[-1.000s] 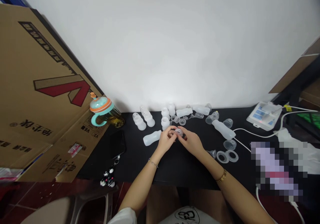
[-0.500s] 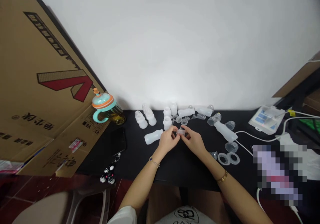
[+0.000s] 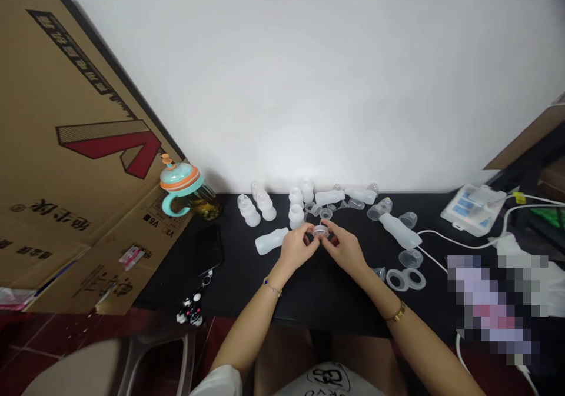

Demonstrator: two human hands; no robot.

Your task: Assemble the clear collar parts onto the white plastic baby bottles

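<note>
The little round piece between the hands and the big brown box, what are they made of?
Little round piece: perhaps plastic or silicone, as it looks pale and partly see-through. Big brown box: probably cardboard, matte, with a fold line and printing.

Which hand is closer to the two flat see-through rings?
Right. The right hand is left of the flat rings and closer to the wall; the left hand is farther left, past the small clear piece both hold.

"What was carried by the table (image 3: 238,275)?"
"Bottles (image 3: 270,242), rings (image 3: 424,279) and domes (image 3: 411,259) were strewn across it."
"And at the ends?"
"A phone (image 3: 208,249) and mug (image 3: 179,178) were seen at the left, a box (image 3: 463,206) at the right."
</note>
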